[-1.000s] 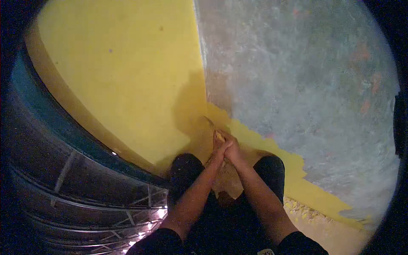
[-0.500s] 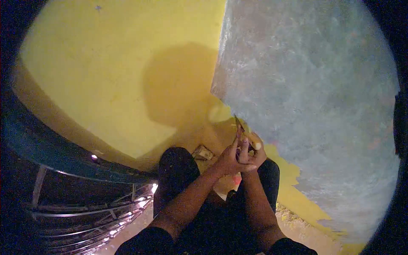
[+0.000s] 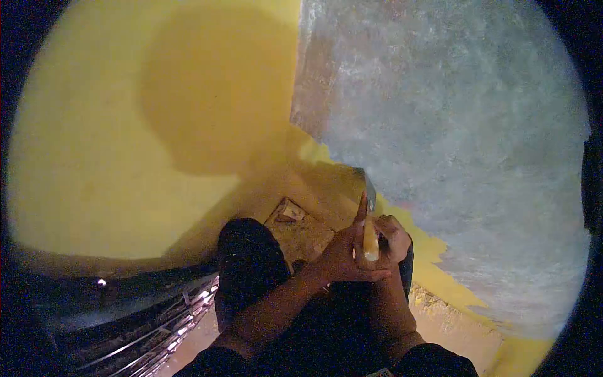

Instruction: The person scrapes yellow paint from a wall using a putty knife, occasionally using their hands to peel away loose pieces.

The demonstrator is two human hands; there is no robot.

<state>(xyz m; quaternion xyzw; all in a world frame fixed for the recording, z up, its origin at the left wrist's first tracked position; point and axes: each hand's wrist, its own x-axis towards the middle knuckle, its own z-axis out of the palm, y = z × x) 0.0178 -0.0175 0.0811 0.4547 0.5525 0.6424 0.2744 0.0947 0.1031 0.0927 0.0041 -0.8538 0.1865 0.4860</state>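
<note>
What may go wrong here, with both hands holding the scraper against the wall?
1. The left hand has a finger stretched along the scraper, near its blade; a slip might cut it.
2. The right hand grips the same short handle, so the hold looks crowded and the blade may skid off the grey wall.
3. The light is dim and shadow covers the yellow wall, so the paint edge is hard to see.

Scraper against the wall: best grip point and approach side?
Grip the scraper by its pale handle, coming from below, the person's side. The blade end points up at the grey wall, so only the handle is free. The left hand and right hand both wrap it there.
</note>
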